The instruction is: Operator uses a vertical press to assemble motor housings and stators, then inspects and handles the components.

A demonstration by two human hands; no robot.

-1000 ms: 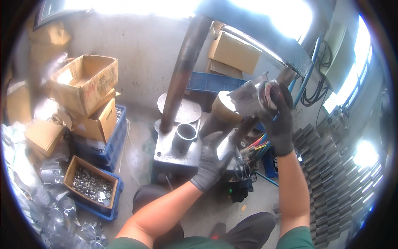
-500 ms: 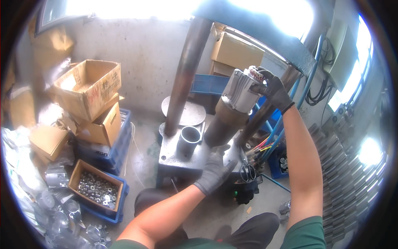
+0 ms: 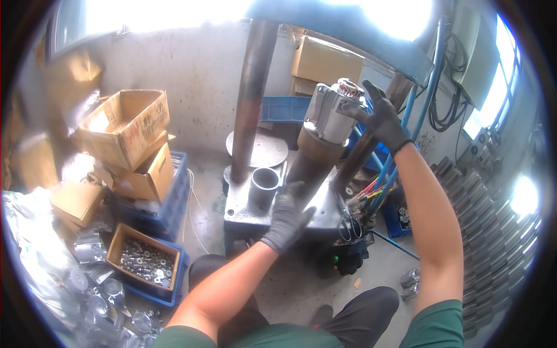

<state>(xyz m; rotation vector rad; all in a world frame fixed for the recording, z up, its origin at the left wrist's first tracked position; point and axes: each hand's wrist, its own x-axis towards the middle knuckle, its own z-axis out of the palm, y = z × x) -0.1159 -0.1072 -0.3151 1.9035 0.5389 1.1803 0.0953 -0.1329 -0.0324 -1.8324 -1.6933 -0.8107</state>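
Note:
A silver finned motor housing (image 3: 332, 116) sits on top of a thick dark cylinder (image 3: 310, 168) on the metal base plate (image 3: 246, 216) of a press. Reddish windings (image 3: 350, 89) show at the housing's upper end. Beside that end is my gloved right hand (image 3: 384, 120), fingers spread and thumb near the housing; whether the thumb touches it I cannot tell. My gloved left hand (image 3: 285, 220) is over the plate's front edge, fingers apart and holding nothing. Just left of its fingertips stands a short open metal tube (image 3: 264, 188).
Press columns (image 3: 253, 104) rise around the work. A pair of scissors (image 3: 348, 227) hangs at the plate's right front. On the left are stacked cardboard boxes (image 3: 129, 124) and a carton of small metal parts (image 3: 142, 262). Stacked metal cylinders (image 3: 493, 249) line the right side.
My right hand has opened away from the housing's upper end, its fingers now spread. The left hand has shifted left, toward the short tube. The view has moved slightly.

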